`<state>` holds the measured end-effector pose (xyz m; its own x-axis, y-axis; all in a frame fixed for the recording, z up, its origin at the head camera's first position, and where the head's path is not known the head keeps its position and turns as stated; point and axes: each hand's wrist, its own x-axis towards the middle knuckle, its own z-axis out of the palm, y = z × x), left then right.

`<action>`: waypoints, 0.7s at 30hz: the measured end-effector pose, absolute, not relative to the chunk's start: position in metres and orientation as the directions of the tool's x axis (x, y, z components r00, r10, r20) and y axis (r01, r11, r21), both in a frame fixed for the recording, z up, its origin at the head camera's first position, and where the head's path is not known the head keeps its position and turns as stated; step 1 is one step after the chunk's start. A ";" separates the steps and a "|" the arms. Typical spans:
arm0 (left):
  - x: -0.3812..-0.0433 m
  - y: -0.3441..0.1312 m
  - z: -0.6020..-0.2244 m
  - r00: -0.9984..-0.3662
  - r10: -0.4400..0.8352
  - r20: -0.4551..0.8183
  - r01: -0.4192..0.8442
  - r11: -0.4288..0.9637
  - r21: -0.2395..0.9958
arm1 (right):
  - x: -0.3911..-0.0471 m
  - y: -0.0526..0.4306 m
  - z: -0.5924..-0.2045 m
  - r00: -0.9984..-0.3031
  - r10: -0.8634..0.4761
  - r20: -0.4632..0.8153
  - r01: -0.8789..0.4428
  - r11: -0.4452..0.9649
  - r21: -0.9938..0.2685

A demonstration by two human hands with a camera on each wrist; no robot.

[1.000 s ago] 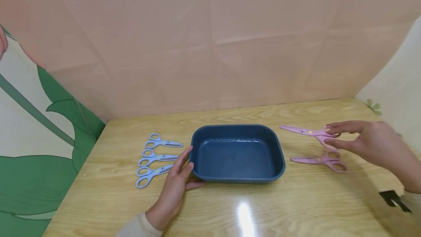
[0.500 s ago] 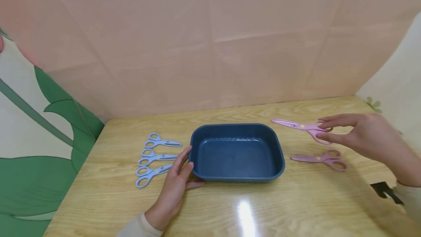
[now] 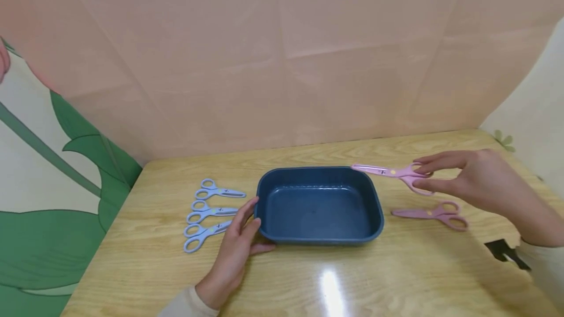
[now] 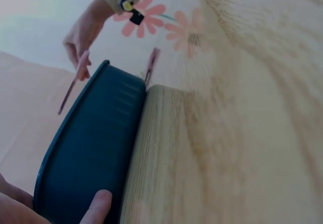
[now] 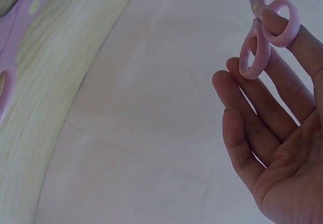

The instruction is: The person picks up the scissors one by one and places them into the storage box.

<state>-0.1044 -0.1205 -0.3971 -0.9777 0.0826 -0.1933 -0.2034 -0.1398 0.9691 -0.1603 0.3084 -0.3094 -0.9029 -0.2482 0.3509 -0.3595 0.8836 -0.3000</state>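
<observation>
A dark blue rectangular plastic bin (image 3: 317,214) stands on the wooden table, with my left hand (image 3: 233,248) holding its left end and near left corner. Fingers of that hand lie against the bin wall (image 4: 96,128) in the left wrist view. My right hand (image 3: 476,180) pinches a pair of pink scissors (image 3: 392,172) by the handle loops, held above the table. Their blade tip reaches over the bin's far right rim. In the right wrist view the thumb and a finger are at the pink handle loops (image 5: 257,57). Another pair of pink scissors (image 3: 432,213) lies right of the bin.
Three pairs of blue scissors, the far (image 3: 219,189), the middle (image 3: 213,211) and the near pair (image 3: 204,232), lie in a column left of the bin. A pinkish sheet (image 3: 282,62) hangs behind the table (image 3: 282,287).
My right hand has lifted the far pink scissors off the table and carried them left, up to the bin's rim. The left hand and the bin stay in place.
</observation>
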 end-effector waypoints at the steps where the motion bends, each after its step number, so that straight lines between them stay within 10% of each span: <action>1: -0.104 -0.121 -0.397 -0.977 0.083 -0.194 -0.204 -0.137 0.969 | -0.160 0.308 -0.309 -0.903 -0.254 0.346 -0.364 0.881 -0.302; 21: -0.102 -0.120 -0.395 -0.979 0.073 -0.192 -0.200 -0.134 0.970 | -0.161 0.284 -0.312 -0.811 -0.390 0.436 -0.520 0.821 -0.233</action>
